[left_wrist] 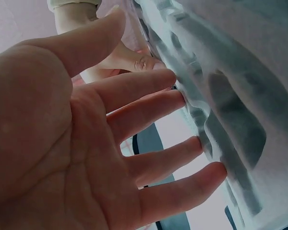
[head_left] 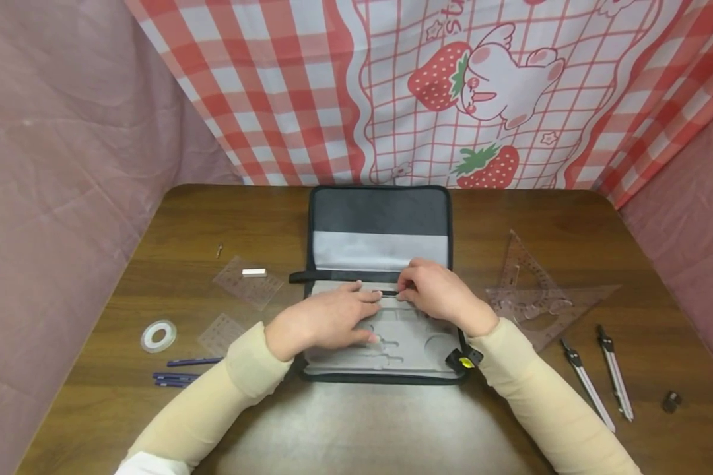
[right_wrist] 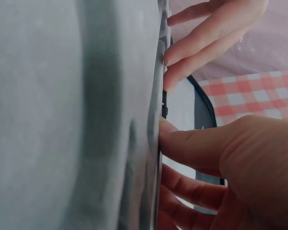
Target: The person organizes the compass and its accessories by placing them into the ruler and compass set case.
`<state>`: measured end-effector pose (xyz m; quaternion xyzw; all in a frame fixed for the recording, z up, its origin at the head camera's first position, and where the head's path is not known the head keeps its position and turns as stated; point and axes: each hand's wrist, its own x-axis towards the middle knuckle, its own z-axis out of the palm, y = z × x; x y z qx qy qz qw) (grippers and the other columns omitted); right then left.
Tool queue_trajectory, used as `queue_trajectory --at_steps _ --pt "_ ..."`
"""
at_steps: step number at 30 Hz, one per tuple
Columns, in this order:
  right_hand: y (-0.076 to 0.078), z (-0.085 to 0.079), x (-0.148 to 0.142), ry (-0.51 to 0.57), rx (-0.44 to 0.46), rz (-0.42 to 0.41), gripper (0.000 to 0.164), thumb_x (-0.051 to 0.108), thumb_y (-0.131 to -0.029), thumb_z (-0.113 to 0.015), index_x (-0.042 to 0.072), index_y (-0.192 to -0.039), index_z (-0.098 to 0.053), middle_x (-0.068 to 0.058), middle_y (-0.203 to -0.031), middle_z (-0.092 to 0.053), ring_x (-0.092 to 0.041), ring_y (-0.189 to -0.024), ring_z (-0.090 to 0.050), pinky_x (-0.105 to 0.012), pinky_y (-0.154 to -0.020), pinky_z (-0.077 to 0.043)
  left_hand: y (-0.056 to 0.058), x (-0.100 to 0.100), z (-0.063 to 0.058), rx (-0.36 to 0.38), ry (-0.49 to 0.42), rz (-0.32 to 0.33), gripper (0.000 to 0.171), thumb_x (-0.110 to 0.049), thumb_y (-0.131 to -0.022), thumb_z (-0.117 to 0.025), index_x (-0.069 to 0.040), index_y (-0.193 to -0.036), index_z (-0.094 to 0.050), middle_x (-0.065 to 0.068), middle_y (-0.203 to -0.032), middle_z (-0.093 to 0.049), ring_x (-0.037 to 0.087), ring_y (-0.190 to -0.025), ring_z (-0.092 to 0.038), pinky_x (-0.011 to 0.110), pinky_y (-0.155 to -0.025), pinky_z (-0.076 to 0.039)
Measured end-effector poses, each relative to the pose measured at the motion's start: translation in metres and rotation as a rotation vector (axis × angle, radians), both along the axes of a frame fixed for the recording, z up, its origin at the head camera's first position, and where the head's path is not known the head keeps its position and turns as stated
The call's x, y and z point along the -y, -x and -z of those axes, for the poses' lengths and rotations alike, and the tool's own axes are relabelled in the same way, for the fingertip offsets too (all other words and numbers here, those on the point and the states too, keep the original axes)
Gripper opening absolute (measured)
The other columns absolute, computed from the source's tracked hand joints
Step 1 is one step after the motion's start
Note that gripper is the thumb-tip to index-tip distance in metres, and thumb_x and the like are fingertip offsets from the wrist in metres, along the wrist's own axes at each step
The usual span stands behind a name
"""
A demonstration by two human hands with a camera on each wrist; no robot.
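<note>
A zip case (head_left: 383, 210) stands open on the table, its grey moulded tray (head_left: 344, 364) lying toward me. Over the tray's left part spreads my left hand (head_left: 333, 318), fingers nearly straight and fingertips right at the tray surface (left_wrist: 273, 191). My right hand (head_left: 436, 293) is at the upper slot with curled fingers, thumb and fingertips pinching the end of a slender black piece (head_left: 386, 293). Its dark part (right_wrist: 164, 104) shows between the two hands; the right fingers hide the rest. Shaped recesses in the tray show below the hands.
Left on the table are clear templates (head_left: 246, 284), a white eraser (head_left: 253, 272), a tape roll (head_left: 172, 336), blue pencils (head_left: 175, 379) and a tiny metal piece (head_left: 219, 250). Right lie set squares (head_left: 576, 307), two compasses (head_left: 616, 376) and a small black object (head_left: 671, 401).
</note>
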<state>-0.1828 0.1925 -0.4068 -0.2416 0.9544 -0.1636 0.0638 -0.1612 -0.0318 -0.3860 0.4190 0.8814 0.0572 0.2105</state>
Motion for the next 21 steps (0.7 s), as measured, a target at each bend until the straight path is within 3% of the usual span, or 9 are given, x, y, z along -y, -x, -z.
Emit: queue_trajectory --at_steps 12,21 --pt "0.008 0.003 0.001 0.065 0.092 0.051 0.006 0.014 -0.089 -0.075 0.013 -0.085 -0.070 0.000 -0.083 -0.059 -0.018 -0.074 -0.053 -0.037 -0.071 -0.046 0.004 0.001 0.001 -0.082 -0.059 0.024 0.054 -0.046 -0.097 -0.061 -0.003 -0.131 -0.061 0.010 -0.142 -0.051 0.027 -0.137 -0.042 0.037 -0.116 -0.024" --pt "0.020 0.004 -0.007 0.203 0.283 0.057 0.012 0.010 -0.084 -0.078 0.010 -0.085 -0.067 0.001 -0.071 -0.058 -0.014 -0.065 -0.051 -0.031 -0.064 -0.042 0.002 -0.001 0.002 -0.072 -0.049 0.038 0.041 -0.047 -0.096 -0.062 -0.007 -0.108 -0.065 0.011 -0.143 -0.050 0.028 -0.138 -0.041 0.038 -0.118 -0.020"
